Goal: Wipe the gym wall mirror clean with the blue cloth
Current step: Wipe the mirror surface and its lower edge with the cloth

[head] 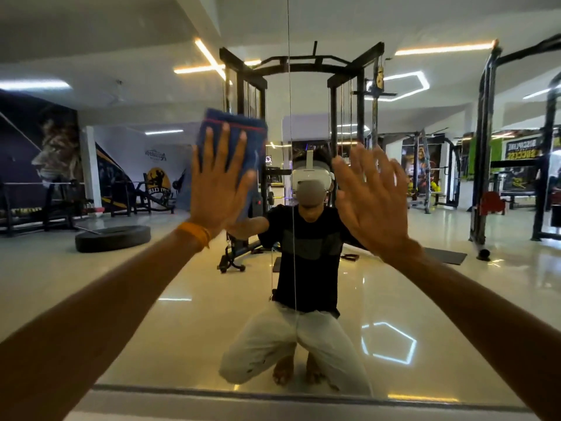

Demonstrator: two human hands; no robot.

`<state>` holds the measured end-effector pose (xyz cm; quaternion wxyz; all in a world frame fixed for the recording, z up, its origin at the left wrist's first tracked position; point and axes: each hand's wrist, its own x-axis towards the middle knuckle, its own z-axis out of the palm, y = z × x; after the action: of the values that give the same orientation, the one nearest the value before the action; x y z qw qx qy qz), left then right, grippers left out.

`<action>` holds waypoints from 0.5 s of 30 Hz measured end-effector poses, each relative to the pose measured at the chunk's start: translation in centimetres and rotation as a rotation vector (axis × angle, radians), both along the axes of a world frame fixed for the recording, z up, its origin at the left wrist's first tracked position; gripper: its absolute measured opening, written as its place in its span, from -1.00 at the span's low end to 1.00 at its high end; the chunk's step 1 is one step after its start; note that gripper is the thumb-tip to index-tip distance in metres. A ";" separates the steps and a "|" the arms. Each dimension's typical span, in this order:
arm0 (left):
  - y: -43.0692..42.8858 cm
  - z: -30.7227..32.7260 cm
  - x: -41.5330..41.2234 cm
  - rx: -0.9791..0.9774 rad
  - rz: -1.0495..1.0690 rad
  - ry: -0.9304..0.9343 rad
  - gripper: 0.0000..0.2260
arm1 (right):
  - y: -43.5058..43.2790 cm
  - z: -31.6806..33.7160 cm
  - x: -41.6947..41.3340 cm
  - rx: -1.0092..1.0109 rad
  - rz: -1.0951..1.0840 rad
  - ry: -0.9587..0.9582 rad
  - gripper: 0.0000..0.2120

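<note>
My left grip (pixel 220 183) lay wide and flat, pressing the blue cloth (pixel 233 126) evenly against the mirror (pixel 136 284); my right grip (pixel 373 202), spread and empty, probably steadied me.

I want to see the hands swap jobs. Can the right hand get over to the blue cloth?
Probably yes. The right hand is open beside the blue cloth, which the left hand presses flat on the mirror, and only bare glass lies between them.

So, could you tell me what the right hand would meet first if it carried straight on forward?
Most likely the wall mirror itself: the right hand is open, palm toward the glass, nothing between. It may already be touching.
</note>
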<state>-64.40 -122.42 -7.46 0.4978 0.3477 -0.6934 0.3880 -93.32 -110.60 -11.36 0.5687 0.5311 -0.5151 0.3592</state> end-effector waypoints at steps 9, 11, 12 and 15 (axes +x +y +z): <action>-1.4 3.3 3.8 0.010 0.019 0.113 -0.43 | -2.0 1.9 2.3 0.023 0.098 -0.050 -0.38; -1.0 4.6 3.7 0.066 0.019 0.281 -0.43 | -2.5 1.7 3.8 -0.009 0.143 -0.120 -0.41; -0.7 3.4 2.5 0.039 0.010 0.231 -0.43 | -2.9 1.5 4.7 -0.033 0.160 -0.178 -0.41; 0.7 -2.8 0.0 -0.069 -0.068 -0.207 -0.42 | -4.0 0.9 6.5 -0.090 0.117 -0.274 -0.42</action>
<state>-64.41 -121.73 -10.22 0.4480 0.2650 -0.7387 0.4282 -86.81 -114.59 -10.46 0.4947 0.4802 -0.5394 0.4834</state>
